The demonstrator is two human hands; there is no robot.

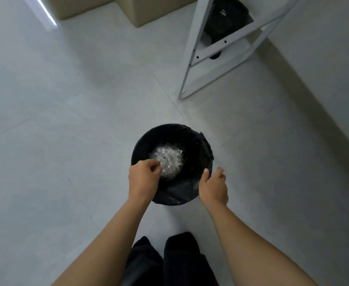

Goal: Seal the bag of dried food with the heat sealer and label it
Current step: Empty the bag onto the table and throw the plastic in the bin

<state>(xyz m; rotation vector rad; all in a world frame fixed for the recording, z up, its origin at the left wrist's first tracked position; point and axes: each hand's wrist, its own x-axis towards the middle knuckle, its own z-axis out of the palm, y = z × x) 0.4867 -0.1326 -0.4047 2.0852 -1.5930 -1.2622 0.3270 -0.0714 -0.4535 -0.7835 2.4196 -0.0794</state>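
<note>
A round black bin [198, 141] lined with a black plastic bag stands on the pale floor in front of me. Inside it lies a crumpled clear plastic bag [170, 159] with whitish contents. My left hand [143, 178] hovers over the bin's near left rim, fingers pinched together right at the edge of the clear plastic; whether it grips the plastic I cannot tell. My right hand [212, 186] holds the bin's near right rim, thumb inside and fingers outside on the liner. No heat sealer or label is in view.
A white metal table frame [198, 56] rises at the upper right with a dark object [225, 19] under it. Beige boxes [128, 11] stand at the top. A white wall runs down the right side. My dark trouser legs [169, 263] are at the bottom.
</note>
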